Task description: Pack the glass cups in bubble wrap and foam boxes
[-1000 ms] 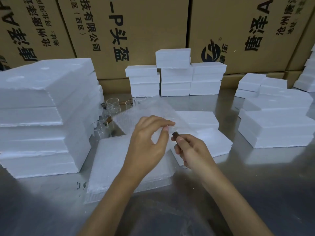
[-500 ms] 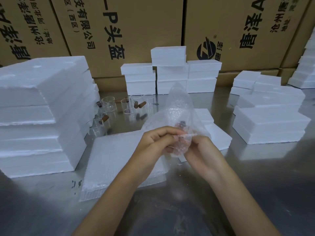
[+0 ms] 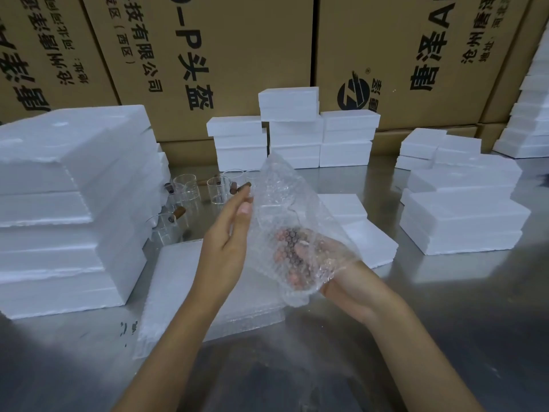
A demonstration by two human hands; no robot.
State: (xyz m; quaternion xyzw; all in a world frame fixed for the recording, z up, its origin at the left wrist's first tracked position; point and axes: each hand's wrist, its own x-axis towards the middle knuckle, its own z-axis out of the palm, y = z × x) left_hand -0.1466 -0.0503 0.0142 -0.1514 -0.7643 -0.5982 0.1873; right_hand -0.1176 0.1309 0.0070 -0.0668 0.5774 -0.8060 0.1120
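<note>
Far left, at nine o'clock, a tall stack of white foam slabs (image 3: pixel 68 203) sits on the shiny metal surface (image 3: pixel 445 307). Just right of it, around eleven o'clock, a cluster of bare glass cups (image 3: pixel 185 188) with brown wooden handles stands on the surface, one of them partly tucked behind the stack's edge. In front of those lies a flat pile of bubble wrap sheets (image 3: pixel 178 292), and the left forearm crosses over it.

Now the centre: the left hand (image 3: pixel 227 242) is up with fingers stretched straight, fingertips touching the left edge of a bubble wrap sheet (image 3: pixel 282 209) that rises to a point toward twelve o'clock. It grips nothing, just touches the film. Inside the sheet, low down, a glass cup (image 3: pixel 292 254) shows only as a dark brown blur through the bubbles. The right hand (image 3: pixel 344 281) cradles that bundle from below at about four o'clock, its fingers curled up under the wrap and around the cup.

Behind, at twelve o'clock, closed foam boxes (image 3: pixel 292 129) are stacked against printed cardboard cartons (image 3: pixel 225 55). Just right of the bundle, two foam pieces (image 3: pixel 371 242) lie flat. Farther right, at two to three o'clock, more foam boxes (image 3: pixel 463 218) are piled up.
</note>
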